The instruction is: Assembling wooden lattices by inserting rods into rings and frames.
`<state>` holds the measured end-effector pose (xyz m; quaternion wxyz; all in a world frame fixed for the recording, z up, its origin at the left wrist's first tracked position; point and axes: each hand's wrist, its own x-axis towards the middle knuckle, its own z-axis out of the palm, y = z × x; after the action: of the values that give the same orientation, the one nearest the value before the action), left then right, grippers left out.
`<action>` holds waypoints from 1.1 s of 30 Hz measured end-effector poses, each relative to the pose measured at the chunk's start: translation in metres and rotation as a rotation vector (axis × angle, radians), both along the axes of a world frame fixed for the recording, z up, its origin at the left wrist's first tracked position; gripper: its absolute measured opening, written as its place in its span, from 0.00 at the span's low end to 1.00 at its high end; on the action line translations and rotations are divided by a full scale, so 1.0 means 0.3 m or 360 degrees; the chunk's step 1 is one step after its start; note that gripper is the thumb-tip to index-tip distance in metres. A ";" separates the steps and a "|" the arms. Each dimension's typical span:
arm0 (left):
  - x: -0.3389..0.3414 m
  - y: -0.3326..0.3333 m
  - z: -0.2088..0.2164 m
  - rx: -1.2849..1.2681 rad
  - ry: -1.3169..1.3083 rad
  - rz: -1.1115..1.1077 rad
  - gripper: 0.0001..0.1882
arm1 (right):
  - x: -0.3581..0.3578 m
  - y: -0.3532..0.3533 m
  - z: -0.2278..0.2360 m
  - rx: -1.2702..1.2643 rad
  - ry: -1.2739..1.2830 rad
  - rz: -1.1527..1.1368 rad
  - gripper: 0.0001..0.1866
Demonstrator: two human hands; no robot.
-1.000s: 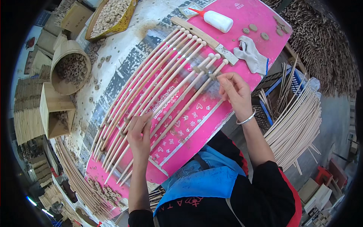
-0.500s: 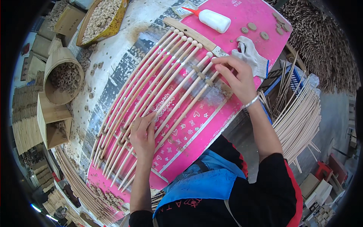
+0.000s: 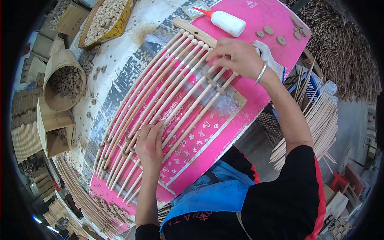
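Several pale wooden sticks (image 3: 156, 94) lie side by side across a pink sheet (image 3: 188, 160), round wooden balls (image 3: 194, 41) capping their far ends. Around the middle sticks my left hand (image 3: 149, 146) is closed, its fingertips on a stick. My right hand (image 3: 238, 59) is over the far ends at the right, fingers bent in toward the thumb beside a ball; what they pinch, if anything, is hidden. That hand covers the ball ends of the rightmost sticks. Small wooden rings (image 3: 212, 83) sit on the right sticks, and a wooden bar (image 3: 194, 32) lies across the far ends.
A white glue bottle (image 3: 228, 24) with a red nozzle lies beyond the bar. Wooden discs (image 3: 268, 30) and a work glove (image 3: 270, 60) are to the right. At the left stand a yellow tray (image 3: 125, 20) of balls and a wooden tub (image 3: 50, 86) of rings.
My right hand has shifted left across the ball ends, from the right-hand sticks toward the middle ones. My left hand keeps nearly the same place on the sticks.
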<state>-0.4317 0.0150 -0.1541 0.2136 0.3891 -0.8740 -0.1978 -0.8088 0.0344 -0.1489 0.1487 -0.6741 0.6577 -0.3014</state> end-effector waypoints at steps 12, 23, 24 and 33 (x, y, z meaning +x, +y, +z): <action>-0.009 -0.003 0.005 -0.0045 -0.0087 -0.0014 0.13 | 0.048 -0.015 -0.027 0.0030 0.0172 0.0268 0.08; 0.195 -0.016 0.044 -0.0297 -0.0293 0.0192 0.19 | 0.012 0.137 0.037 -0.0139 -0.0161 -0.0275 0.10; 0.230 -0.010 0.037 -0.0213 -0.0366 0.0241 0.19 | 0.005 0.167 0.046 -0.0172 -0.0257 -0.0388 0.10; 0.258 0.001 0.010 -0.0512 -0.0403 0.0141 0.17 | 0.067 0.344 0.009 -0.0333 -0.0616 -0.0518 0.09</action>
<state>-0.3543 0.0153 -0.1510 0.1699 0.4097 -0.8962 0.0044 -0.7887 0.1377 -0.1462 0.1507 -0.5011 0.6821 -0.5108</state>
